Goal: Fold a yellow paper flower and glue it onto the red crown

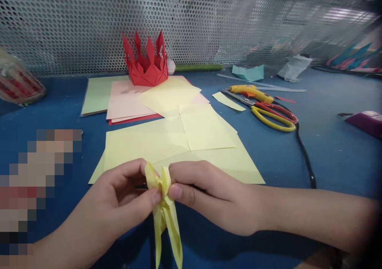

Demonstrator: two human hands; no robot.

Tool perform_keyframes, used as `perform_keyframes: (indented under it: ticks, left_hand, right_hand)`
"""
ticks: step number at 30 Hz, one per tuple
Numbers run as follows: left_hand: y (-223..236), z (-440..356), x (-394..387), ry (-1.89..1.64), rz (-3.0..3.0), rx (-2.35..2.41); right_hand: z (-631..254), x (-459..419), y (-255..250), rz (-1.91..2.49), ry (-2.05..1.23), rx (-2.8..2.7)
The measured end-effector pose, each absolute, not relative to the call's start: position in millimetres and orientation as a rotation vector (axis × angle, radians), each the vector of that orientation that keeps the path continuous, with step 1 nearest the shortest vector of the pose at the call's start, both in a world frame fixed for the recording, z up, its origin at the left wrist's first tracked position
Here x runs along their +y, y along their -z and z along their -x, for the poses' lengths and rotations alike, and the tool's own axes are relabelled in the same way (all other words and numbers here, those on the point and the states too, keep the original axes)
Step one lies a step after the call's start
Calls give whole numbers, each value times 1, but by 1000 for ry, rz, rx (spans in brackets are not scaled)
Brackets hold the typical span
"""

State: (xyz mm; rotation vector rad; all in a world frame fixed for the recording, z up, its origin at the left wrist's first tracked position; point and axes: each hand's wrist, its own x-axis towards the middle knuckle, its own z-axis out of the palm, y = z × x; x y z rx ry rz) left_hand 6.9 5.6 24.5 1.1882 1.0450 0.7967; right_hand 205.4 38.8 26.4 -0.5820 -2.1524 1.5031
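Observation:
Both my hands pinch a folded yellow paper piece (164,213) just above the blue table (328,153). My left hand (119,201) grips its left side with thumb and fingers closed. My right hand (211,197) grips its right side, thumb pressed against the fold. Two long narrow flaps of the piece hang down toward me. Several flat yellow paper sheets (185,141) lie right behind my hands.
A red origami crown (146,64) stands at the back on pink and green sheets (119,98). Yellow-handled scissors (268,115), a yellow glue gun (250,92) with a black cord, and a paper strip lie to the right. Perforated metal wall behind. A pixelated patch covers the left.

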Motion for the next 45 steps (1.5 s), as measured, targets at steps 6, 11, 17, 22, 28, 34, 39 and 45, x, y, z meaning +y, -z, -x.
perform_keyframes:
  ticks: [6,11,17,22,28,34,39,45]
  left_hand:
    - [-27,-9,-7,-820,-1285,1246]
    - [-24,-7,-5,-705,-1394,1149]
    - [-27,-5,3,-704,-1309,1133]
    - [-34,-7,12,-665,-1205,1109]
    - [-25,-2,9,-652,-1329,1273]
    - [-29,-6,6,-669,-1328,1228]
    - [-31,-10,10,-701,-1054,1057]
    - [-22,-2,9,-720,-1037,1006]
  right_hand:
    - [-206,41,-24,366,-1469,-2294]
    - [-207,42,-25,369,-1464,-2358]
    - [-207,41,-27,436,-1539,-2253]
    - [-206,40,-30,538,-1596,-2189]
    - [-206,40,-25,508,-1471,-2279]
    - [-205,39,-24,483,-1412,-2322]
    - [-203,40,-28,516,-1492,-2254]
    - [-204,42,-25,454,-1634,-2118]
